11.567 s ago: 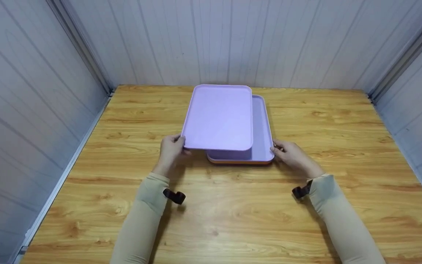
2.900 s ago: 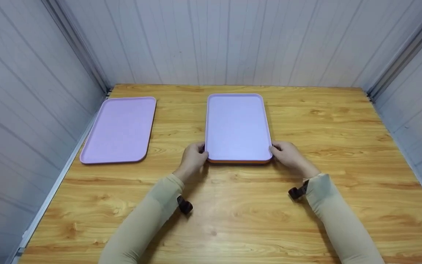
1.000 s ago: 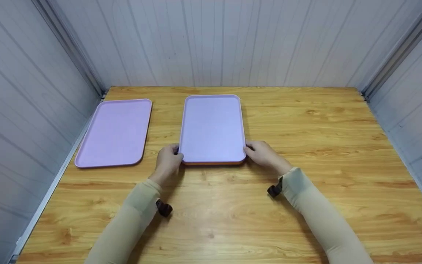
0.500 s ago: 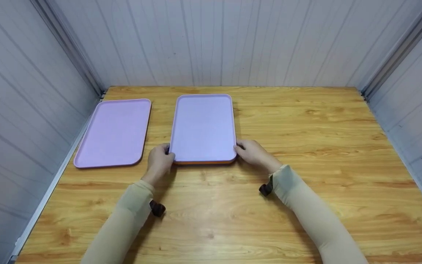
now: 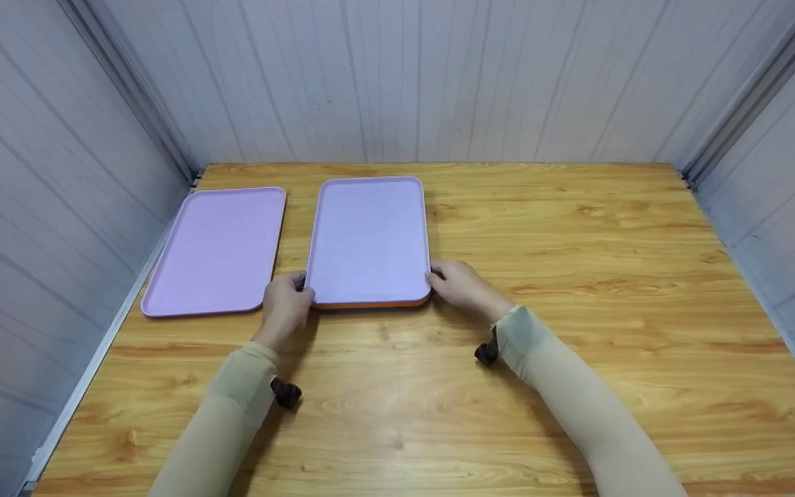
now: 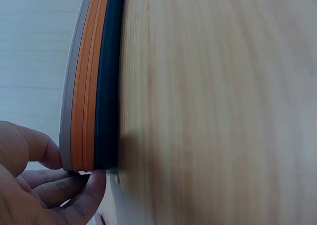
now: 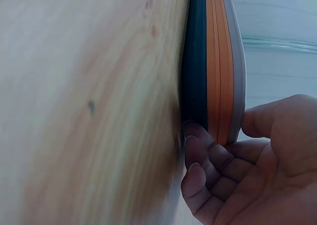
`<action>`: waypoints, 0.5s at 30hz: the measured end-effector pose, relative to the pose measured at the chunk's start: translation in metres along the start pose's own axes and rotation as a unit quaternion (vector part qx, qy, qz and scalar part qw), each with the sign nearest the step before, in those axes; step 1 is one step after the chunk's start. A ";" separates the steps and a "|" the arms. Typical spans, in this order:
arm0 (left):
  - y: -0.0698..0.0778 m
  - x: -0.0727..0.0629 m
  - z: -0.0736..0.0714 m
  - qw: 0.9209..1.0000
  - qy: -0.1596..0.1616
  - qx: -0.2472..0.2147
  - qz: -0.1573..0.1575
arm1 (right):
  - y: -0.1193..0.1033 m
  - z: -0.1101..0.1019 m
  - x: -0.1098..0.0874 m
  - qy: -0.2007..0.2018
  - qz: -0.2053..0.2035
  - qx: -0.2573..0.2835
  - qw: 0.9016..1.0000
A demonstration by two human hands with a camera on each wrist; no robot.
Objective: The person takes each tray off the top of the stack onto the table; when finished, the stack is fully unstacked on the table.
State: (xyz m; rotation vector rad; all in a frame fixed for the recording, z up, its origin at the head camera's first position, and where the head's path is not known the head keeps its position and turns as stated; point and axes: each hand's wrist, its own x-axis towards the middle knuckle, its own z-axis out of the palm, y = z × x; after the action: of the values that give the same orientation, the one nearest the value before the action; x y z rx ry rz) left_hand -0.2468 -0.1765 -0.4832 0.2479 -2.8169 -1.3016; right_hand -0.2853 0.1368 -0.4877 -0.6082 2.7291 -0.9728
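Observation:
A stack of rectangular trays [image 5: 370,238] lies near the middle of the table, a pale purple tray on top. In the left wrist view, orange trays [image 6: 86,96] show under the purple one, with a dark teal layer [image 6: 109,91] at the bottom. My left hand [image 5: 285,304] grips the stack's near left corner, thumb at the top rim and fingers curled at the side. At the near right corner my right hand [image 5: 463,284] holds on likewise; its fingers [image 7: 194,178] reach the dark bottom layer. Another purple tray [image 5: 214,252] lies left of the stack, close to my left hand.
The wood-grain table [image 5: 577,241] is bounded by pale panels: a back wall [image 5: 397,83], a left wall [image 5: 59,172] and a right wall [image 5: 777,207]. A narrow strip of table separates the stack from the left tray. A dark wrist camera [image 5: 286,393] hangs from each sleeve.
Earlier, my left hand held a purple tray above the stack; that tray now lies at the left. Over the last second, both hands have shifted the stack leftward towards it.

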 end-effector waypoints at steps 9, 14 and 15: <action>-0.008 0.003 -0.011 1.000 0.005 -0.002 -0.020 | -0.008 0.007 0.009 -0.015 0.018 0.010 1.000; -0.009 0.004 -0.017 0.999 0.008 -0.012 -0.031 | -0.012 0.009 0.013 -0.016 0.025 0.015 0.999; -0.009 0.004 -0.018 0.999 0.008 -0.014 -0.033 | -0.013 0.010 0.015 -0.015 0.025 0.015 0.999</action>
State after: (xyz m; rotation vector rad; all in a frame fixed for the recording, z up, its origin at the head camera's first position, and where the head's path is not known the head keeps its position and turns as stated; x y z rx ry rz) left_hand -0.2483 -0.1970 -0.4784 0.3510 -2.7978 -1.3430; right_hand -0.2914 0.1159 -0.4876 -0.5433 2.6851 -0.9843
